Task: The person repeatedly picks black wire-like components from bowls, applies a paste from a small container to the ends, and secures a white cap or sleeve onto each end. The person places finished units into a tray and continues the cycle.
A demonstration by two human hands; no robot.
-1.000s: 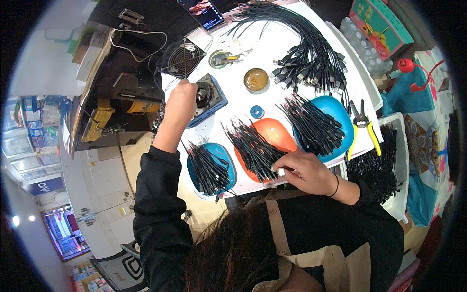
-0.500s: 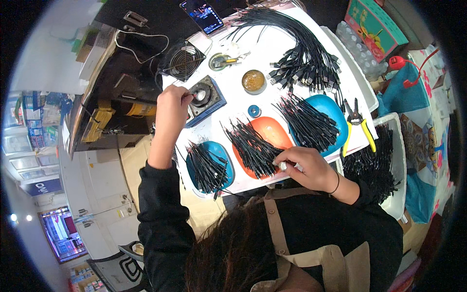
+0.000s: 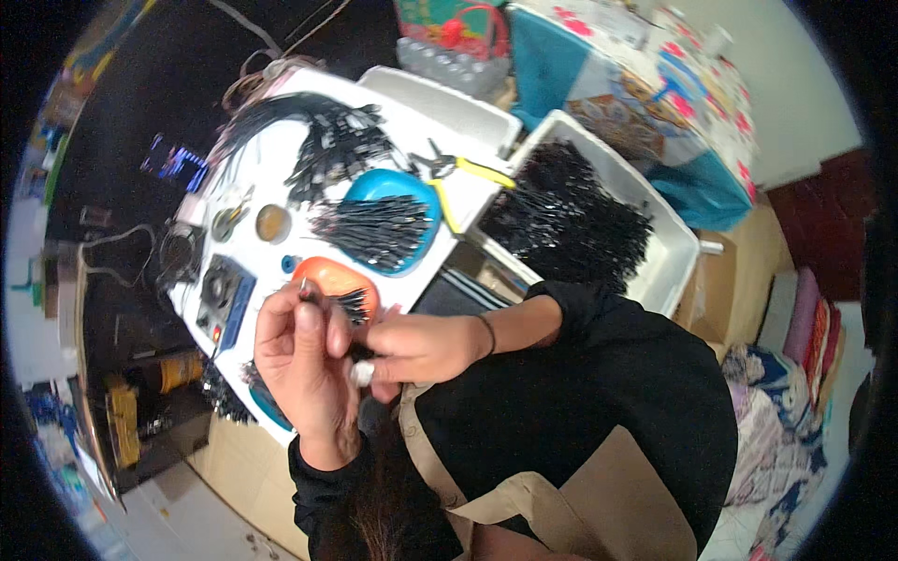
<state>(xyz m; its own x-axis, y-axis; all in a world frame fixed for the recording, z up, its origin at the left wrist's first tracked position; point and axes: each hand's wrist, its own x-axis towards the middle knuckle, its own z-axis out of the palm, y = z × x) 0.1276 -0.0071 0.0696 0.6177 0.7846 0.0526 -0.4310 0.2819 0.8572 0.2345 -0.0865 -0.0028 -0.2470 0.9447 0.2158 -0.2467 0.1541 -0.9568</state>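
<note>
Since a moment ago, the left hand (image 3: 304,360) has been lifted off the bench (image 3: 281,187), its grip pinching a short black wire (image 3: 313,297), met by the right hand (image 3: 416,348), pinched just beside, above the orange dish (image 3: 327,276).

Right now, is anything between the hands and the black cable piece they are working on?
Nothing visible: the left hand pinches the black cable piece at its metal tip, and the right hand grips its lower end, above the orange dish.

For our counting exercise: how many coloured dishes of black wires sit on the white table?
3: a blue dish at centre, an orange dish before the hands, another blue dish mostly hidden behind the left hand.
</note>
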